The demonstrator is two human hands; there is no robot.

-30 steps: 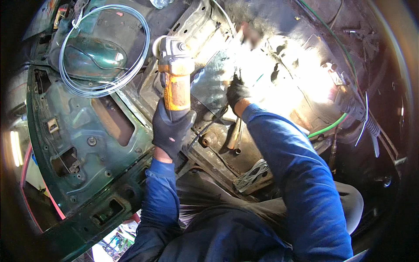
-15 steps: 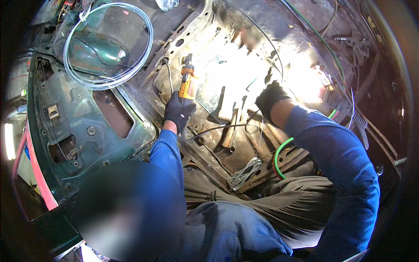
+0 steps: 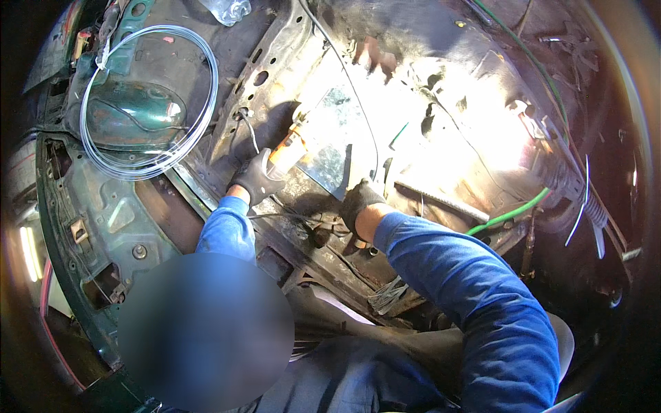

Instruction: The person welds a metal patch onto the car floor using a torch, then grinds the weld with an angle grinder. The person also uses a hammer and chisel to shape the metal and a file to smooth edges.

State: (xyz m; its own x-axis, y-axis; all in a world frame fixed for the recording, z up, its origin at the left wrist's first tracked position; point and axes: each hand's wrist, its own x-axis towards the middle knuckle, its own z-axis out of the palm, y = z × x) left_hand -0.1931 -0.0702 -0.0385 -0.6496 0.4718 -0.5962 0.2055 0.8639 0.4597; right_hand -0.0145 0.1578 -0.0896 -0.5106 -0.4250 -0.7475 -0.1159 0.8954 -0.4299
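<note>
My left hand (image 3: 258,177), in a dark glove, is closed around the body of an orange power tool (image 3: 289,149) shaped like an angle grinder. The tool's front end points away from me and is partly lost in glare. My gloved right hand (image 3: 359,202) is curled down over the hand tools lying on the rusty metal floor (image 3: 296,184). A wooden handle's end (image 3: 361,244) sticks out below it. What its fingers hold is hidden. Between the hands and beyond them lies a flat, shiny plate (image 3: 327,165). A grey rod (image 3: 444,201) lies right of my right hand.
A large coil of silver wire (image 3: 210,89) hangs over a dark green door panel (image 3: 124,227) at left. A smaller wire coil (image 3: 390,297) lies below my right forearm. A green hose (image 3: 509,212) and a dark cable (image 3: 344,65) cross the floor under strong light.
My right hand has moved left and nearer, onto the hand tools. The orange tool has tilted and sits lower in my left hand. The whole view has shifted.
</note>
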